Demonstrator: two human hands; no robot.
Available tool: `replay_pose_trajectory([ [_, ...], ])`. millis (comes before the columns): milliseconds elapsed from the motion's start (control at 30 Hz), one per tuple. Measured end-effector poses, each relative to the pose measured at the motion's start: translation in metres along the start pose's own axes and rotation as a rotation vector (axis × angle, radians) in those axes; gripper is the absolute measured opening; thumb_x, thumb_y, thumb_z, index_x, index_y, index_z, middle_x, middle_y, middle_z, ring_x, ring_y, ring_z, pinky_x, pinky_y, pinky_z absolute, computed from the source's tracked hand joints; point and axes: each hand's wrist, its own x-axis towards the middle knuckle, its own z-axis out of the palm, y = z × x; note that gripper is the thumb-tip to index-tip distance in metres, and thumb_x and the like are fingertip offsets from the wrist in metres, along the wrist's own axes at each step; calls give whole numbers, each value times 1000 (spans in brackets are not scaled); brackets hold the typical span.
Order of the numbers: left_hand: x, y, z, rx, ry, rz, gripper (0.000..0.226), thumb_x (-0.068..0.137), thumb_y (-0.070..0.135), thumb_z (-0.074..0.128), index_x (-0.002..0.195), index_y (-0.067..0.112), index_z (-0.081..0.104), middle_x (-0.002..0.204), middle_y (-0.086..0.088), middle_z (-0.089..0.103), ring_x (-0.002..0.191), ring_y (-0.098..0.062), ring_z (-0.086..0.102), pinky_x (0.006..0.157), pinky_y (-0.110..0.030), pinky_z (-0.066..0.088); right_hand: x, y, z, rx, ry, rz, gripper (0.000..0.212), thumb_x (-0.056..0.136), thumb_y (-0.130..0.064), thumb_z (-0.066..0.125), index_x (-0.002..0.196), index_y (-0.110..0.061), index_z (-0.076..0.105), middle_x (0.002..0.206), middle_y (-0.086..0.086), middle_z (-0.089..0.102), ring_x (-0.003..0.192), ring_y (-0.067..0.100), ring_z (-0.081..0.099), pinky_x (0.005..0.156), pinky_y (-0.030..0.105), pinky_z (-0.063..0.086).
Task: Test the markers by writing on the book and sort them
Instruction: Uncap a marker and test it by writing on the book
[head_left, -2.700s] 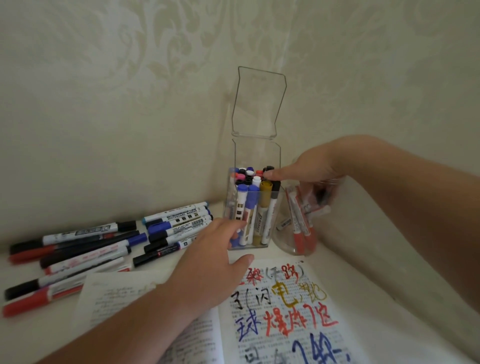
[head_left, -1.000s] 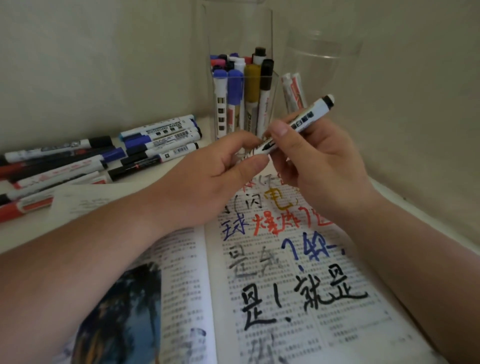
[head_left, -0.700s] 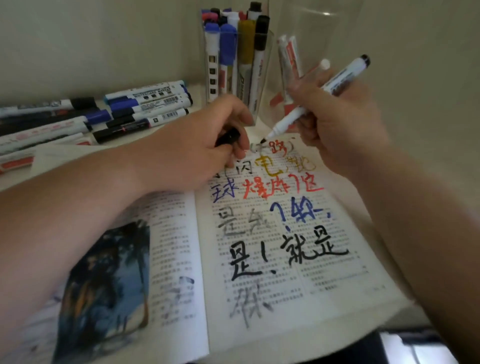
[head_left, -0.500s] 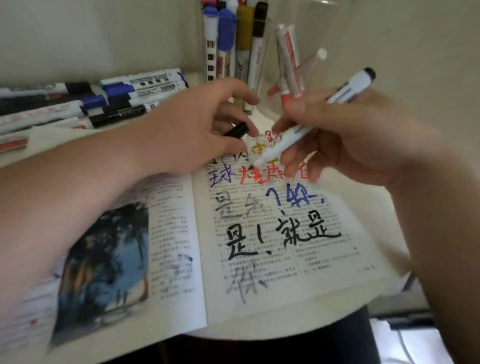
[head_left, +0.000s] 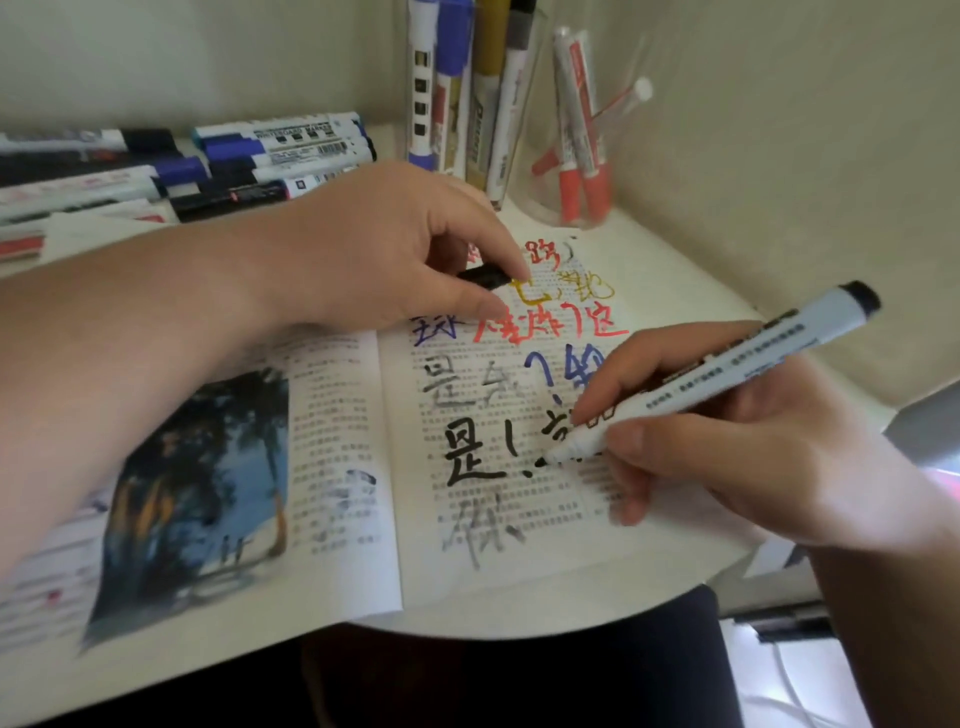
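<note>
Marker (head_left: 727, 384) lowered onto book (head_left: 519, 545), in right fingers (head_left: 639, 364); cap (head_left: 483, 276) in left fingers (head_left: 493, 244).

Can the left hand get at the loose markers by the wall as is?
Likely yes: the markers lie just beyond the left hand, with nothing between. But it pinches a black cap, so picking one up would be awkward.

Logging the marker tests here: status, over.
Right hand grips uncapped marker, tip at open book, right page. Left hand pinches black cap. Nothing blocking the tip.
</note>
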Motion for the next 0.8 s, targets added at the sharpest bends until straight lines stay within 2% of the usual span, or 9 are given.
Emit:
replay_pose_trajectory([
  [100, 0, 2, 2, 23, -27, 29, 26, 80, 43, 76, 106, 42, 75, 102, 16, 69, 93, -10, 64, 88, -34, 48, 4, -2, 3, -50, -32, 8, 10, 75, -7, 74, 85, -10, 72, 55, 4, 63, 42, 15, 57, 43, 22, 45],
  [200, -1, 1, 2, -18, -25, 34, 27, 81, 29, 78, 106, 40, 74, 102, 14, 70, 92, -8, 68, 89, -36, 55, 5, 1, 6, -87, 0, 17, 6, 74, -10, 73, 78, -7, 69, 55, 8, 58, 44, 7, 49, 43, 16, 38],
  [300, -2, -2, 1, -47, -16, 36, 36, 84, 13, 79, 110, 36, 73, 103, 16, 71, 94, -3, 69, 92, -31, 57, 2, 6, 7, -110, 61, -10, 10, 76, -12, 73, 74, -5, 67, 53, 7, 56, 44, 12, 47, 45, 20, 36],
  [400, -1, -3, 2, -60, -26, 29, 40, 83, 9, 79, 113, 34, 73, 103, 16, 71, 94, -2, 70, 92, -25, 56, -4, 6, 9, -150, 95, -57, 10, 78, -15, 74, 73, -8, 69, 58, 16, 59, 48, 27, 49, 47, 28, 38],
  [500, 1, -4, 4, -60, -9, 29, 41, 79, 16, 83, 109, 41, 71, 97, 17, 71, 90, 0, 69, 89, -22, 54, -4, 6, 7, -126, 120, -70, 11, 78, -15, 75, 73, -6, 69, 58, 17, 59, 47, 26, 50, 45, 28, 38],
  [600, 0, -4, 4, -24, -17, 29, 40, 75, 32, 84, 108, 49, 69, 91, 23, 69, 84, -2, 67, 82, -16, 51, -4, 8, 9, -115, 90, -68, 14, 80, -16, 76, 77, -4, 69, 67, 27, 62, 57, 46, 55, 47, 50, 43],
  [667, -1, -3, 4, -5, -29, 23, 38, 73, 42, 82, 108, 48, 68, 87, 21, 67, 80, -6, 65, 74, -14, 49, -5, 9, 12, -113, 83, -70, 15, 81, -15, 75, 78, -2, 68, 69, 29, 63, 60, 48, 56, 49, 55, 44],
  [733, -2, -3, 4, -19, -30, 22, 39, 71, 49, 81, 108, 46, 69, 84, 18, 65, 77, -9, 62, 68, -13, 47, -4, 10, 12, -162, 103, -70, 14, 81, -14, 73, 75, -3, 66, 66, 24, 62, 58, 43, 56, 48, 51, 45],
  [800, -1, -2, 4, -26, -41, 24, 39, 69, 52, 79, 107, 45, 70, 84, 18, 63, 75, -10, 60, 66, -15, 47, -3, 12, 11, -216, 145, -61, 16, 79, -15, 71, 72, -5, 62, 63, 21, 58, 54, 36, 54, 47, 40, 43],
])
